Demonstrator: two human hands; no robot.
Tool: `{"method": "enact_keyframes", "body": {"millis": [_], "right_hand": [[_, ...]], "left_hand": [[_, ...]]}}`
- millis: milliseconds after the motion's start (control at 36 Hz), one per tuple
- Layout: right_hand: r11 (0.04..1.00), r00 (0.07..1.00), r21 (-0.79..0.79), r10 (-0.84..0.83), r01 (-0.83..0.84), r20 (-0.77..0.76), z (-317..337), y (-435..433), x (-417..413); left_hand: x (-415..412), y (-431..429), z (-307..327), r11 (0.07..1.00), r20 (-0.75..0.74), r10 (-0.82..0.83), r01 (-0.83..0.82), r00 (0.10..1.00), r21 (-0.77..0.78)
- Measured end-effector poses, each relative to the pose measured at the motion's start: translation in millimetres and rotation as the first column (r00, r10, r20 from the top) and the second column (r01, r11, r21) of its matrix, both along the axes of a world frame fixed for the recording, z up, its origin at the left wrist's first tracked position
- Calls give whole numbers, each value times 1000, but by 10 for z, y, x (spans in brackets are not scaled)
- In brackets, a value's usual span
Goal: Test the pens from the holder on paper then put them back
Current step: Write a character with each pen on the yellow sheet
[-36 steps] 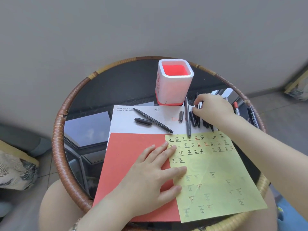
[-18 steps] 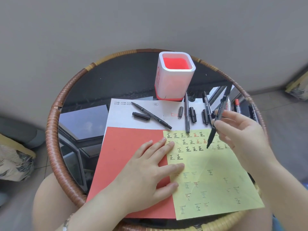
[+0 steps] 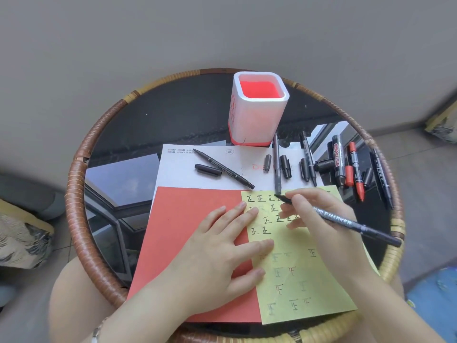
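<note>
The right hand (image 3: 319, 219) pinches a black double-ended marker (image 3: 346, 222) between thumb and fingers, tip down on the upper left part of the yellow sheet (image 3: 319, 280), among rows of small black and red test characters. The marker's barrel slants back to the right over the hand, its white lettering readable, its rear end reaching toward the table's rim. The left hand (image 3: 222, 256) lies flat with fingers spread, holding nothing, pressing across the seam where the yellow sheet overlaps the red sheet (image 3: 188, 233). The two hands are apart, the right just beyond the left's fingertips.

Under both sheets a white printed sheet (image 3: 183, 169) sticks out at the far side. On it lie an uncapped thin black pen (image 3: 223, 169) with its loose cap (image 3: 208, 169) just beside it, a grey pen (image 3: 276, 164), and several short black caps. Further right, on the dark glass, rest another black pen (image 3: 309, 162), a black whiteboard marker (image 3: 338, 160), a red-tipped marker (image 3: 356, 172) and a thin black pen (image 3: 382, 177), lying side by side.

The pen holder (image 3: 257, 112) stands upright at the far edge of the white sheet: a white, rounded-square cup with a red inside and a red base, no pens in it. All of this sits on a round glass-topped table with a wicker rim (image 3: 79, 174).
</note>
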State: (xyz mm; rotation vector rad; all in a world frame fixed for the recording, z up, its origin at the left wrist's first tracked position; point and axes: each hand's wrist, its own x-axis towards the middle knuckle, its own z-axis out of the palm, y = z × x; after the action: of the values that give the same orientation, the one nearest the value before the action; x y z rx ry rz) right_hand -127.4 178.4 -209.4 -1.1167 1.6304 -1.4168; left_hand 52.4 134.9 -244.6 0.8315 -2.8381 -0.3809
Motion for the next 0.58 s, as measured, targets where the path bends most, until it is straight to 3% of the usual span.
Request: {"method": "enact_keyframes", "body": {"millis": [306,583], "right_hand": [[951,931,-8,-304,309,-205,-208,-46,85],[948,912,-36,-315,317,-264,-270,-80,100]], "left_hand": [[-3,2,3,1000,-6,5,-5,1000,13],[-12,4,14,1000,8,3,-3,1000,26]]}}
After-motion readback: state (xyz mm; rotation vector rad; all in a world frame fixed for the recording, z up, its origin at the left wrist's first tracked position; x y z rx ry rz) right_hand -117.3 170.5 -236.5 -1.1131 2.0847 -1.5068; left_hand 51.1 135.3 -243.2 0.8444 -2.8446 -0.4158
